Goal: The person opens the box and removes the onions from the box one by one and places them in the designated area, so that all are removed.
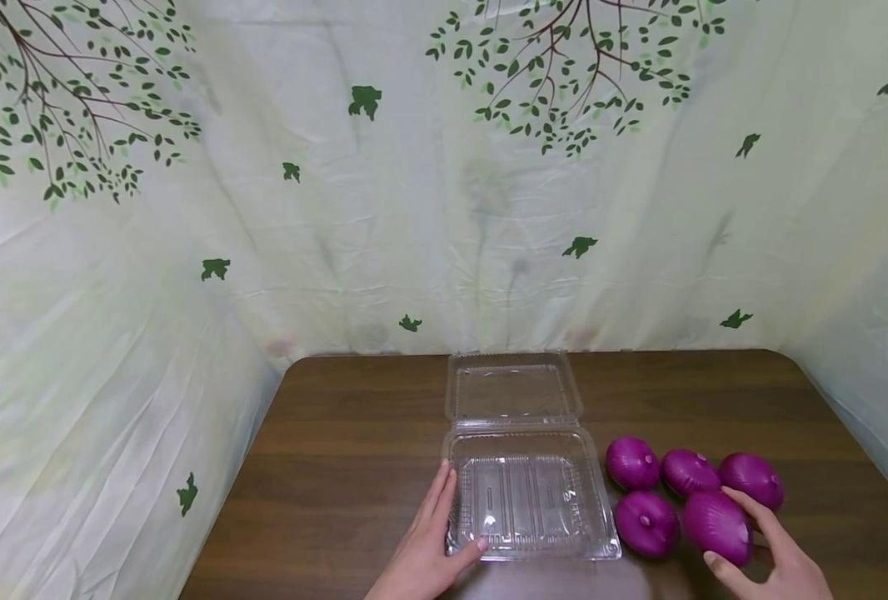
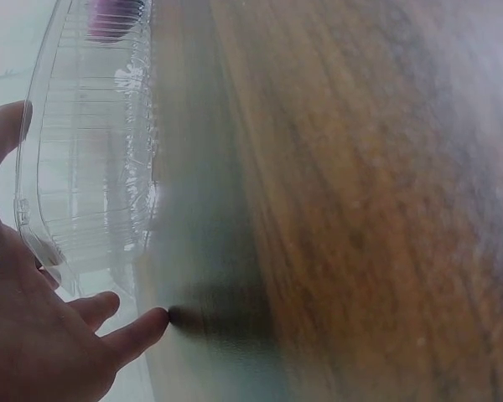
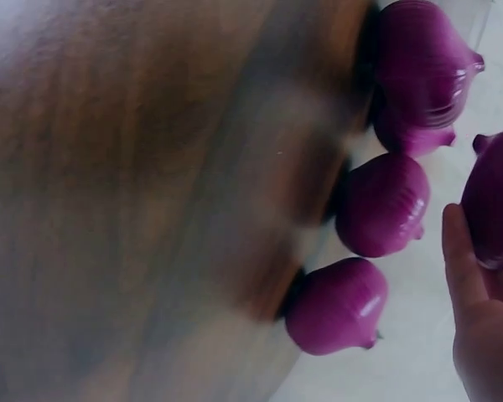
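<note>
A clear plastic clamshell container (image 1: pixel 526 508) lies on the table with its lid (image 1: pixel 515 392) folded back flat behind it. My left hand (image 1: pixel 431 537) rests at its near left corner, fingers along the left side and thumb over the front rim. In the left wrist view the left hand (image 2: pixel 33 327) has its fingers spread, some below the container's edge. At the right, my right hand (image 1: pixel 781 558) pinches a purple-red onion (image 1: pixel 716 527) between thumb and fingers. The right wrist view shows this onion (image 3: pixel 496 201) raised off the table, partly cut off by the frame.
Several other onions stand close together right of the container, among them a near one (image 1: pixel 646 523), a back left one (image 1: pixel 633 463) and a back right one (image 1: pixel 751 480). The brown wooden table (image 1: pixel 339 467) ends at a patterned white curtain (image 1: pixel 384 208).
</note>
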`<state>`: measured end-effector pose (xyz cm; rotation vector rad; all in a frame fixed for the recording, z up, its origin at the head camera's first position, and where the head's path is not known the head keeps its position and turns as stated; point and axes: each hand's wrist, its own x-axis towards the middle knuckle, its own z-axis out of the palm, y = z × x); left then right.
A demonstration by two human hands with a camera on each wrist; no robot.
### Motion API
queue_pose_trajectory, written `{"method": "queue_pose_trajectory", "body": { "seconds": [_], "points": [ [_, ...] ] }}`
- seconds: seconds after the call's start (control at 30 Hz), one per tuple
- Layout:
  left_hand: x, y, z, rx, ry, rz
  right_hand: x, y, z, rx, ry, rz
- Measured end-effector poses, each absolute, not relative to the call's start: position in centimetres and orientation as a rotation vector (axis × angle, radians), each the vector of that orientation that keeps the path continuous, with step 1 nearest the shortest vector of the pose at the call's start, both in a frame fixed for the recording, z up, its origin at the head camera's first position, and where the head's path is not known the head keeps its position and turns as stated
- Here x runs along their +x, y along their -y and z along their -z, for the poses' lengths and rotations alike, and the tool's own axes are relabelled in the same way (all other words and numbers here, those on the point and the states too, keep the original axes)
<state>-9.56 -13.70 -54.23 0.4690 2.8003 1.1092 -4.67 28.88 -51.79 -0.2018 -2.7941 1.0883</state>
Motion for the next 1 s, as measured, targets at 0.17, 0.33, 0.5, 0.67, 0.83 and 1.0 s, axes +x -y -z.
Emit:
{"method": "queue_pose_trajectory", "body": {
  "seconds": [0.17, 0.33, 0.5, 0.67, 0.83, 1.0],
  "points": [
    [-9.6, 13.7, 54.3, 0.469, -2.801, -1.105, -5.0, -29.5, 52.2, -0.277, 2.849, -1.032],
    [-9.7, 13.7, 54.1, 0.464, -2.792, -1.108, -5.4, -29.9, 52.8, -0.241, 2.889, -0.964],
    [-9.7, 13.7, 53.9, 0.463, -2.793, -1.105, -5.8, -30.4, 54.3, -0.076, 2.805, -0.864],
    [-9.7, 13.5, 53.9, 0.462, -2.794, -1.1, -6.1, -30.5, 54.9, -0.043, 2.819, -0.831],
    [-9.7, 13.5, 54.0, 0.458, -2.789, -1.104, -6.3, -30.1, 54.9, -0.06, 2.863, -0.823],
    [-9.6, 13.6, 54.1, 0.458, -2.79, -1.094, -6.5, -29.8, 54.9, -0.074, 2.903, -0.865]
  ]
}}
